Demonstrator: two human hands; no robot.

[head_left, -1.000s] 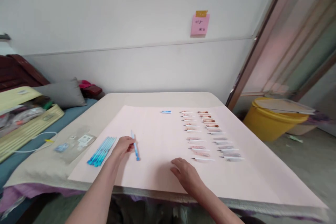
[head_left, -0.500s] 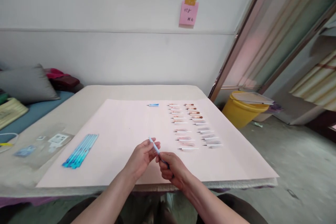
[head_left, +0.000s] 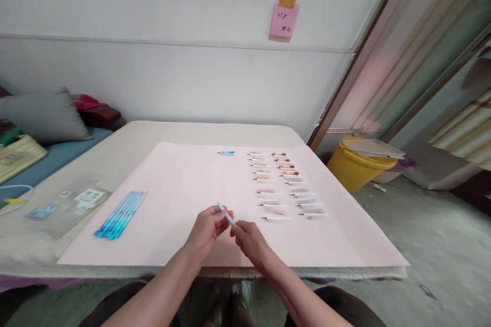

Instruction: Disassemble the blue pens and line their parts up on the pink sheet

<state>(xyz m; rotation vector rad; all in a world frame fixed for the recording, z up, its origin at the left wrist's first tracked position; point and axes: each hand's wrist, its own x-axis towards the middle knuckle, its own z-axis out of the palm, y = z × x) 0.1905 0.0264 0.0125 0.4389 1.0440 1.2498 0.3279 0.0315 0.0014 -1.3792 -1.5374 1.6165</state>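
Pen (head_left: 226,213) sits low in the middle of the frame, slanting from upper left to lower right between the two hands. We see the left hand (head_left: 207,226) pinching its upper stretch between thumb and fingers, with the pale tip poking out past them. The right hand (head_left: 250,239) pinches the lower end, its fingers curled together; that end is hidden from us within the grip. Both hands are above the near part of a pale pink sheet (head_left: 326,245), which covers much of the tabletop (head_left: 143,145).

Left of the left hand, well apart from it, we find a bunch of blue pens (head_left: 121,214) laid side by side in the lower left of the frame. Beyond them, near the left edge, lies a clear bag (head_left: 63,222). Right of the hands, two columns of slim white sticks (head_left: 276,218) with dark tips run up the sheet. A small blue piece (head_left: 227,153) lies farther up, near the sheet's far edge.
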